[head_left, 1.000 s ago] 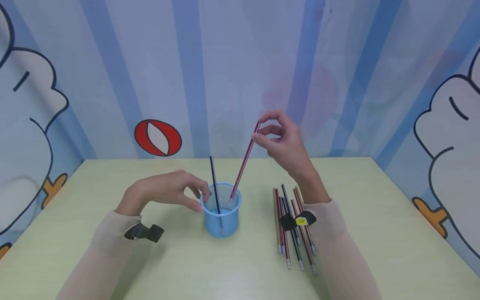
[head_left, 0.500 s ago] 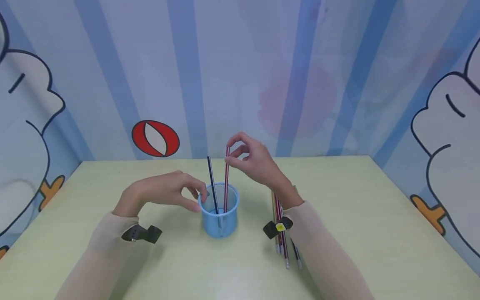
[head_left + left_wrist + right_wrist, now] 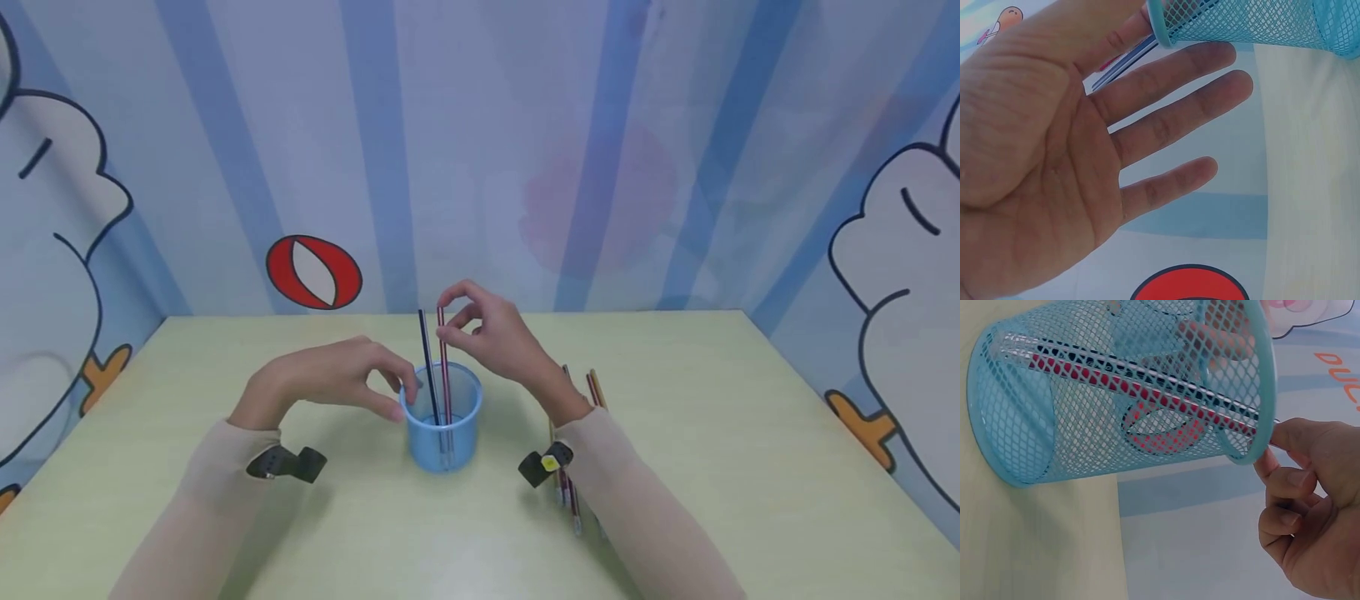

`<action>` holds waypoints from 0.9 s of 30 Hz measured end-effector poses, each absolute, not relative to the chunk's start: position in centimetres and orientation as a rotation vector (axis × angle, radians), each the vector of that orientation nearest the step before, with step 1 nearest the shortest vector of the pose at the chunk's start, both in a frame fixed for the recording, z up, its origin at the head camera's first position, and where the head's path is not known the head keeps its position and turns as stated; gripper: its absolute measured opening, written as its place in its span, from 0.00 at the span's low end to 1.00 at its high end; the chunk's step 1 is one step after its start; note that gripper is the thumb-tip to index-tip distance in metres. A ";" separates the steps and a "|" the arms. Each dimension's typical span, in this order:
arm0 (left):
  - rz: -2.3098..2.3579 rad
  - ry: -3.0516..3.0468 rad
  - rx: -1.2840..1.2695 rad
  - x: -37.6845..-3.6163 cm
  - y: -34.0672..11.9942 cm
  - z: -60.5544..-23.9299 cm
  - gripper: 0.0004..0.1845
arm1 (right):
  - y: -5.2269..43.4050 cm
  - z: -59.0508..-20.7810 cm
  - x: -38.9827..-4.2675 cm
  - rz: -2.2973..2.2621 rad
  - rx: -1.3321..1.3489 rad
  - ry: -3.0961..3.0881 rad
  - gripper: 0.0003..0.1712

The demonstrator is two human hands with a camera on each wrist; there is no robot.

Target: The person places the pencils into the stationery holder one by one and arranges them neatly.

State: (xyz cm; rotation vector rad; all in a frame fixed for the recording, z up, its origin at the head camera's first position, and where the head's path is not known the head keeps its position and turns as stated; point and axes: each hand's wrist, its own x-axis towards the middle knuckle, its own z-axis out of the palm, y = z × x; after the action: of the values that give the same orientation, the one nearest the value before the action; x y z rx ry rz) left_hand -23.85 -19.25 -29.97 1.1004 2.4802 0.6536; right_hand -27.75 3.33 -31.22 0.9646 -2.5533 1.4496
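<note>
A blue mesh cup (image 3: pixel 442 433) stands on the table's middle, with a dark pencil (image 3: pixel 427 358) and a red pencil (image 3: pixel 444 375) upright in it. My right hand (image 3: pixel 448 322) pinches the red pencil's top end between thumb and forefinger, just above the cup. My left hand (image 3: pixel 401 398) rests at the cup's left side, fingers nearly straight, with thumb and forefinger tips touching the rim. In the left wrist view the palm (image 3: pixel 1054 144) is spread beside the cup (image 3: pixel 1260 22). The right wrist view shows both pencils (image 3: pixel 1116 381) through the cup's mesh (image 3: pixel 1035 425), and my curled fingers (image 3: pixel 1291 487).
Several loose pencils (image 3: pixel 572 500) lie on the pale green table (image 3: pixel 750 433) right of the cup, mostly hidden under my right forearm. Walls with cartoon prints close in the back and both sides.
My right hand has moved left and down with the red pencil, bringing it from a slant to upright inside the cup beside the dark pencil. The left hand has stayed at the rim.
</note>
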 end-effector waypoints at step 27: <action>0.615 2.512 1.052 -23.6 -19.0 -29.6 0.08 | 8.4 -29.4 -29.5 1.244 1.052 -2.767 0.11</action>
State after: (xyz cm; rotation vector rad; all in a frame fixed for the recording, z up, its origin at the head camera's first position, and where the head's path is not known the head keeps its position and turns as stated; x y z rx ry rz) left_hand -23.60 -19.04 -29.63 1.0522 2.5120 0.6147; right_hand -29.46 8.37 -29.35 1.0523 -2.7665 1.2444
